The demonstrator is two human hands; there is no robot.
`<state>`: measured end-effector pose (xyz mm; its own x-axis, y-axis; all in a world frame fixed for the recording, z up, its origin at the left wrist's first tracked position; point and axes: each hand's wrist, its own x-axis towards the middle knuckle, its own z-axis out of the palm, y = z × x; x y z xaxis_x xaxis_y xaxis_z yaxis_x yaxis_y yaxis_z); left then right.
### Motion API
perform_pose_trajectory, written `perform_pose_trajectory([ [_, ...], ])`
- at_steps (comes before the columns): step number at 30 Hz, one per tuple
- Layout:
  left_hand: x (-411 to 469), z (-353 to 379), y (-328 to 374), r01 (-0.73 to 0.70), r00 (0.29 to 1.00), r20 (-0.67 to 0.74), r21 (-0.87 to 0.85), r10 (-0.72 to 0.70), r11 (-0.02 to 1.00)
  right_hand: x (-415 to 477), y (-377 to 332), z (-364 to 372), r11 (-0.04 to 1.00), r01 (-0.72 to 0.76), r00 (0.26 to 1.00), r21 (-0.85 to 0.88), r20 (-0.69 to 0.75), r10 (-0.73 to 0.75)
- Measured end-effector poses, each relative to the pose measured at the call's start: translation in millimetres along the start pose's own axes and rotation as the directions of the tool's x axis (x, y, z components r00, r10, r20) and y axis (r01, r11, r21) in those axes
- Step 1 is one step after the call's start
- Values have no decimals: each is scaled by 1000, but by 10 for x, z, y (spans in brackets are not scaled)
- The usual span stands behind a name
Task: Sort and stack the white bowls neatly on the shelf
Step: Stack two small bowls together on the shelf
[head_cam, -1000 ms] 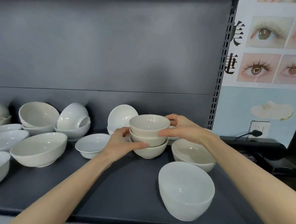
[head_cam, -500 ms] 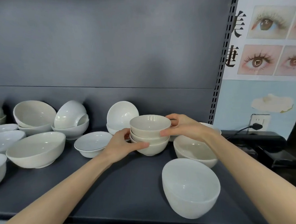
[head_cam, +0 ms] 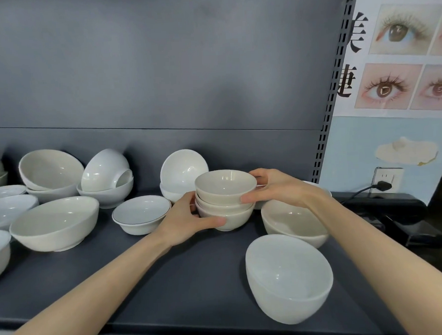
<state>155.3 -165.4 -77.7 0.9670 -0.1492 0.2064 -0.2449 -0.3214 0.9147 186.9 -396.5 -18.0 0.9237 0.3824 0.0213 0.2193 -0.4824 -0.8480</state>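
Note:
A stack of three small cream bowls [head_cam: 226, 192] stands on the dark grey shelf [head_cam: 154, 281], near its middle. My left hand [head_cam: 184, 219] grips the stack's lower left side, thumb under the bottom bowl. My right hand [head_cam: 280, 187] wraps the top bowl's right rim from behind. A tilted white bowl [head_cam: 288, 279] lies at the shelf's front right. A wider cream bowl [head_cam: 291, 220] sits just right of the stack, under my right wrist.
A small blue-rimmed bowl [head_cam: 141, 214] and a big shallow bowl [head_cam: 55, 223] stand left of the stack. Tilted bowls in stacks [head_cam: 105, 178] line the back, one [head_cam: 182, 173] right behind the stack. A poster wall [head_cam: 394, 81] with a plugged socket [head_cam: 384, 183] bounds the right.
The view has shifted slightly; both hands keep hold of the three-bowl stack, which has slid a little further back on the shelf.

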Motion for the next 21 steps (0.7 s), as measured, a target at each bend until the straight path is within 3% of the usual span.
perform_pose_trajectory([
  [6, -12, 57, -34, 77, 997, -24, 12, -76, 997, 35, 13, 9, 994, -24, 1000, -103, 7, 25],
  [21, -12, 56, -103, 96, 995, -14, -2, -96, 995, -3, -5, 57, 995, -28, 1000, -99, -15, 27],
])
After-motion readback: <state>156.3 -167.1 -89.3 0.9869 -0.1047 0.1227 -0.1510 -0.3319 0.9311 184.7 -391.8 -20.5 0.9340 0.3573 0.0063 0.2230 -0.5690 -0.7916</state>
